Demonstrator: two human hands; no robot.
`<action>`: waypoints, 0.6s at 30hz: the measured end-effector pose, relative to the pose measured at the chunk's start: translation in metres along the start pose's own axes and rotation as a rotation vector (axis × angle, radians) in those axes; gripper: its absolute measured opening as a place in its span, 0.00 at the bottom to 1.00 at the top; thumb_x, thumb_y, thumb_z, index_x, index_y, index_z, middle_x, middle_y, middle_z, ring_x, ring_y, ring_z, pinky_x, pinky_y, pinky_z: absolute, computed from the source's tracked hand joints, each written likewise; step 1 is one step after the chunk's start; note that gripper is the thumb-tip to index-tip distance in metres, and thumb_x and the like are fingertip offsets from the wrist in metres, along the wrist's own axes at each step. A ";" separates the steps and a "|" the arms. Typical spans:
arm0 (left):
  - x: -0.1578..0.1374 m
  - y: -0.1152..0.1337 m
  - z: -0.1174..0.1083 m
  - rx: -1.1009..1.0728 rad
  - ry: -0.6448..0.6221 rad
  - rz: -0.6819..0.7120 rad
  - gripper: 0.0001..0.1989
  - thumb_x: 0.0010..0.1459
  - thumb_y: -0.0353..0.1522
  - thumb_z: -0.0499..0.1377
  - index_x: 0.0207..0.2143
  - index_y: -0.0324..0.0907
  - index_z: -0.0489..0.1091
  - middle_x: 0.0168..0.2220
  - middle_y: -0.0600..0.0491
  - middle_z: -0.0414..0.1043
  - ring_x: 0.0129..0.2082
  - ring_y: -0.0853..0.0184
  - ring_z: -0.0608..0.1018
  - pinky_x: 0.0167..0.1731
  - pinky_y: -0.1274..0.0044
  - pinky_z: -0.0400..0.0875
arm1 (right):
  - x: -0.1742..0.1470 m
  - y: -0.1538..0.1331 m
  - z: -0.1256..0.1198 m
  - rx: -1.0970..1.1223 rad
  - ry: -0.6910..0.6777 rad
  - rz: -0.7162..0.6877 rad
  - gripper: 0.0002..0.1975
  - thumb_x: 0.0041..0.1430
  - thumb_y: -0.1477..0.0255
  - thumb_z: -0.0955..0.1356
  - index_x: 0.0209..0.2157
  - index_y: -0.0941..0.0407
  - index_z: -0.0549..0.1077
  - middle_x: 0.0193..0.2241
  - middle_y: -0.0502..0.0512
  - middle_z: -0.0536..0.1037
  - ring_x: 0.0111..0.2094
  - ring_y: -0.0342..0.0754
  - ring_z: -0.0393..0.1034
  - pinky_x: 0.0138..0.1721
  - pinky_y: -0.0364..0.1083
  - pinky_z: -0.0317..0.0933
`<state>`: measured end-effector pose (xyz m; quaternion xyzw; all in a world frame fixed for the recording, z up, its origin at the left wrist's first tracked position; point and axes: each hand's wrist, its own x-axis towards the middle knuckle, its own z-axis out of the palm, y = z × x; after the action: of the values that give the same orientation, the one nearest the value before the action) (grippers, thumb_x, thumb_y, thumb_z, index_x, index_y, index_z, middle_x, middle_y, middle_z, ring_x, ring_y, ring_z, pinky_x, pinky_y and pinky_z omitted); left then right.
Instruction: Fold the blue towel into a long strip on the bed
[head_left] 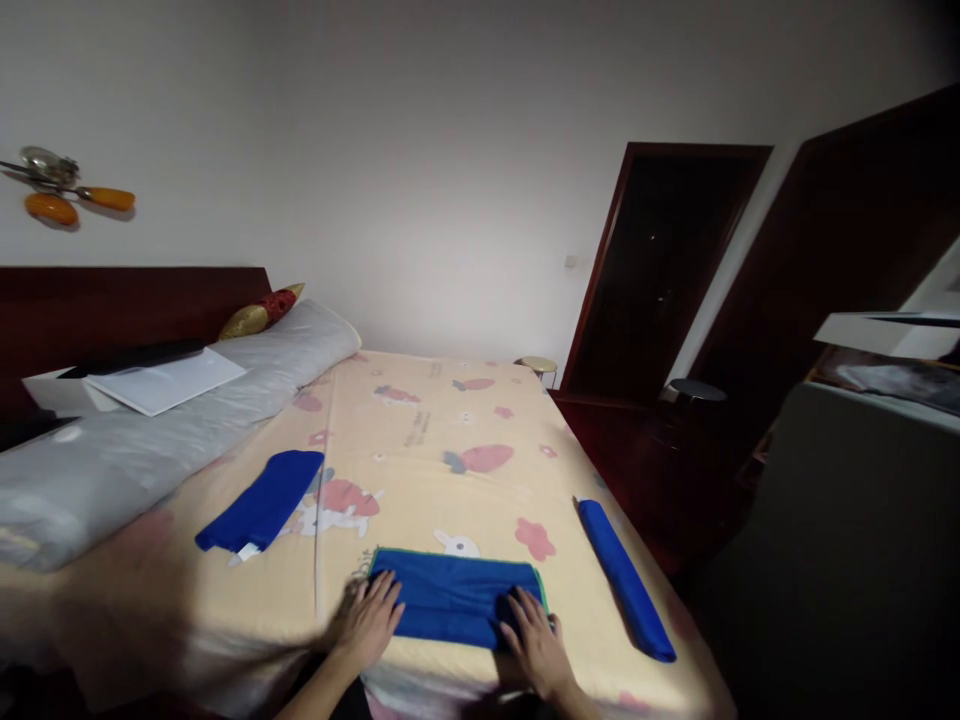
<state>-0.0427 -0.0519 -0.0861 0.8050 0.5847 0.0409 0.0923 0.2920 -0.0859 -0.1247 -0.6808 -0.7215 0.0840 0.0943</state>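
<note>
A blue cloth with green edging (454, 600) lies flat and folded into a rectangle near the bed's front edge. On its left end rests my left hand (375, 615), fingers spread. My right hand (536, 640) lies on the opposite end, its fingers also apart and pressed lightly on the fabric. To the left is a second folded blue cloth (266, 500) with a small white tag at its near end. A long, narrow blue roll (624, 580), apparently rolled cloth, lies to the right along the bed's side.
The bed (420, 500) has a cream sheet printed with carrots and rabbits. A grey rolled bedding bundle (285, 355) runs along the headboard, with a white flat box (169, 380) on it. Stools (697, 390) stand beyond the bed; a dark cabinet (847, 520) is at right.
</note>
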 end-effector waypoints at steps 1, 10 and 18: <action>0.000 0.009 0.001 -0.057 -0.033 0.070 0.27 0.65 0.43 0.39 0.61 0.45 0.60 0.66 0.45 0.55 0.66 0.58 0.58 0.63 0.54 0.52 | -0.002 -0.008 -0.001 0.070 -0.035 -0.072 0.26 0.63 0.52 0.55 0.59 0.44 0.62 0.63 0.54 0.62 0.64 0.55 0.55 0.61 0.65 0.53; 0.032 0.092 0.017 -0.294 -0.281 0.233 0.25 0.62 0.43 0.43 0.61 0.54 0.58 0.67 0.52 0.55 0.67 0.61 0.57 0.66 0.55 0.45 | 0.004 -0.036 -0.016 0.193 -0.209 -0.167 0.30 0.61 0.46 0.52 0.59 0.40 0.62 0.63 0.52 0.64 0.65 0.59 0.53 0.62 0.70 0.47; 0.027 -0.002 -0.011 0.007 -0.172 -0.140 0.29 0.62 0.42 0.39 0.64 0.48 0.53 0.69 0.50 0.46 0.68 0.60 0.51 0.63 0.53 0.48 | 0.029 0.054 0.018 -0.057 0.009 0.108 0.23 0.61 0.55 0.58 0.56 0.41 0.66 0.61 0.54 0.66 0.61 0.61 0.59 0.57 0.71 0.55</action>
<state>-0.0377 -0.0246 -0.0766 0.7631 0.6294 -0.0367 0.1420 0.3383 -0.0539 -0.1551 -0.7216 -0.6853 0.0653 0.0733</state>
